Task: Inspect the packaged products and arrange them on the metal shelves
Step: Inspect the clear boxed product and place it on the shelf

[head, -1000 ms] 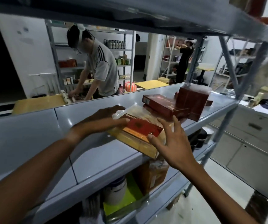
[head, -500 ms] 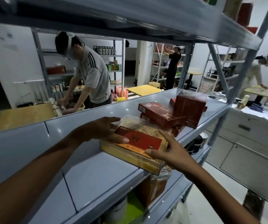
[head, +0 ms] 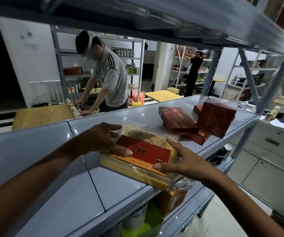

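Lowered onto shelf (head: 117,187), package (head: 143,161) — red boxes (head: 197,122) beside.

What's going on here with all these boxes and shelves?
A person is stocking a grey metal shelf. Both hands hold a clear-wrapped package with a red label at the shelf's front edge: the left hand grips its far side, the right hand its near corner. Several dark red boxes already sit further along.
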